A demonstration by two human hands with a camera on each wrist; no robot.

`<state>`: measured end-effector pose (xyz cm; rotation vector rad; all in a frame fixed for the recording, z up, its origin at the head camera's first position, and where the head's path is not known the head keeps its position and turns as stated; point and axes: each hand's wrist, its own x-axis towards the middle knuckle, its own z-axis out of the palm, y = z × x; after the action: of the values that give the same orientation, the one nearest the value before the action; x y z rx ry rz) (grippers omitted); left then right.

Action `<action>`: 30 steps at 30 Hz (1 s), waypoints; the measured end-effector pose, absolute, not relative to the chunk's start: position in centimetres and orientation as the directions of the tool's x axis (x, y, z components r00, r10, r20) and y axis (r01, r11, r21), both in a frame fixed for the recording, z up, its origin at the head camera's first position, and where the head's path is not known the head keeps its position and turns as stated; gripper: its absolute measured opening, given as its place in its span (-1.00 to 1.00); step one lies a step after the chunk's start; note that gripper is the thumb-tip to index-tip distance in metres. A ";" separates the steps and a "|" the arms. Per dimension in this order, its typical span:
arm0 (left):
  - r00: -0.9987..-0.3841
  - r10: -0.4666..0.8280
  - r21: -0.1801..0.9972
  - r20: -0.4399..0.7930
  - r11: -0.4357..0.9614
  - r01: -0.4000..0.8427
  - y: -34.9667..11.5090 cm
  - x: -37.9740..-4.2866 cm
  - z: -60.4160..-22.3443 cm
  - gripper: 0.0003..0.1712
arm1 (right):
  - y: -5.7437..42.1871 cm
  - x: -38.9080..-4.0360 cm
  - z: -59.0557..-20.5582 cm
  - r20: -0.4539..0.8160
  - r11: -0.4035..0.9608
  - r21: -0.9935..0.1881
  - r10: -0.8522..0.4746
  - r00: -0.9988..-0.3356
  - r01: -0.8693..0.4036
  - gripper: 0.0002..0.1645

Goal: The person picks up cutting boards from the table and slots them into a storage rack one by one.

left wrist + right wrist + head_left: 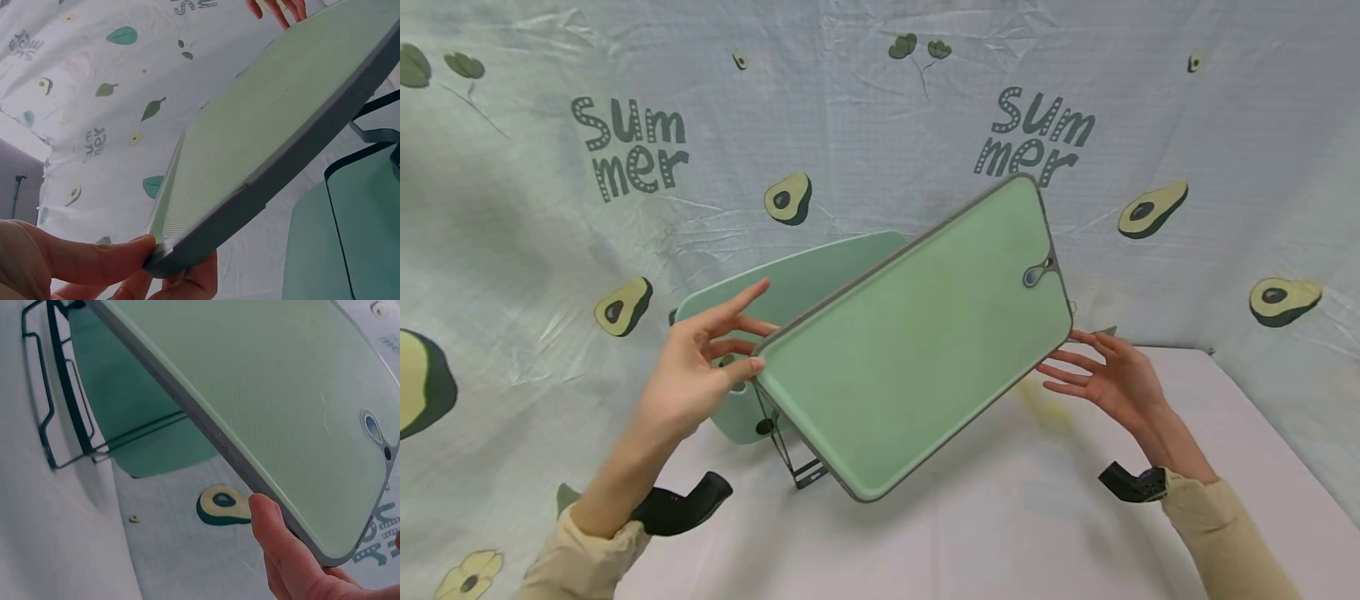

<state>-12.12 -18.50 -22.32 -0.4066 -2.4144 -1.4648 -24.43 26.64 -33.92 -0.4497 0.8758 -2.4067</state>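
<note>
A light green cutting board (925, 342) with a grey rim and a small oval inset near its right end is held up at a slant, left end low. My left hand (688, 375) pinches its left corner between thumb (106, 256) and fingers, the other fingers behind. At the lower right corner, my right hand (1112, 379) touches the grey edge with fairly straight fingers (269, 519). Behind the board stands a larger green tub-like piece (820, 267), partly hidden, with a dark wire stand (808, 475) by it.
A white table surface (970, 525) lies below the board. Behind it hangs a pale printed cloth (865, 125) with avocados and lettering. Black wrist devices (681, 504) sit on both forearms.
</note>
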 end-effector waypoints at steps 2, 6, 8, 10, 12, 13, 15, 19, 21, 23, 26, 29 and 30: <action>-0.914 0.093 0.797 0.396 0.460 0.392 -19.0 -12.1 -22.0 -0.11 | 26.1 -24.4 -33.9 0.112 -0.647 -0.660 -0.588 -0.801 0.382 -0.58; -0.898 0.107 0.777 0.426 0.464 0.425 -20.4 -12.0 -21.4 -0.10 | 24.9 -24.6 -33.7 0.086 -0.631 -0.660 -0.602 -0.794 0.407 -0.58; -0.884 0.113 0.776 0.453 0.439 0.454 -21.1 -12.0 -21.2 -0.10 | 24.3 -24.7 -33.6 0.070 -0.622 -0.662 -0.606 -0.793 0.417 -0.58; -0.875 0.117 0.792 0.470 0.382 0.477 -21.8 -12.1 -20.9 -0.10 | 23.6 -24.8 -33.5 0.055 -0.614 -0.667 -0.605 -0.794 0.422 -0.58; -0.874 0.117 0.816 0.472 0.318 0.483 -22.5 -12.2 -20.7 -0.11 | 23.0 -24.9 -33.3 0.043 -0.609 -0.672 -0.600 -0.799 0.421 -0.59; -0.881 0.115 0.834 0.459 0.285 0.472 -22.8 -12.2 -20.6 -0.11 | 22.7 -25.0 -33.3 0.040 -0.606 -0.675 -0.598 -0.800 0.420 -0.59; -0.895 0.112 0.861 0.433 0.244 0.447 -23.3 -12.2 -20.4 -0.11 | 22.1 -25.1 -33.2 0.029 -0.595 -0.690 -0.592 -0.805 0.412 -0.59; -0.905 0.106 0.876 0.411 0.228 0.424 -24.0 -12.1 -19.8 -0.10 | 21.1 -25.2 -33.1 -0.005 -0.554 -0.731 -0.579 -0.815 0.398 -0.55; -0.897 0.101 0.870 0.430 0.218 0.442 -24.2 -12.1 -19.5 -0.11 | 20.6 -25.3 -33.0 -0.024 -0.532 -0.749 -0.573 -0.819 0.395 -0.50; -0.888 0.089 0.865 0.452 0.200 0.461 -24.4 -12.1 -19.3 -0.13 | 20.1 -25.4 -32.9 -0.040 -0.516 -0.761 -0.568 -0.822 0.393 -0.47; -0.881 0.063 0.862 0.470 0.181 0.473 -24.7 -12.1 -19.1 -0.14 | 19.2 -25.4 -32.8 -0.066 -0.501 -0.768 -0.558 -0.827 0.399 -0.43; -0.878 0.024 0.852 0.479 0.230 0.471 -25.0 -11.9 -18.8 -0.14 | 18.4 -25.4 -32.8 -0.082 -0.488 -0.776 -0.550 -0.831 0.400 -0.40; -0.874 0.012 0.842 0.486 0.263 0.472 -25.2 -11.9 -18.6 -0.14 | 18.1 -25.4 -32.8 -0.085 -0.483 -0.781 -0.547 -0.833 0.397 -0.39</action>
<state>-11.88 -25.19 -18.60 -0.4400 -2.1573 -1.6425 -25.45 18.15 -32.78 -0.2363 1.1487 -2.3022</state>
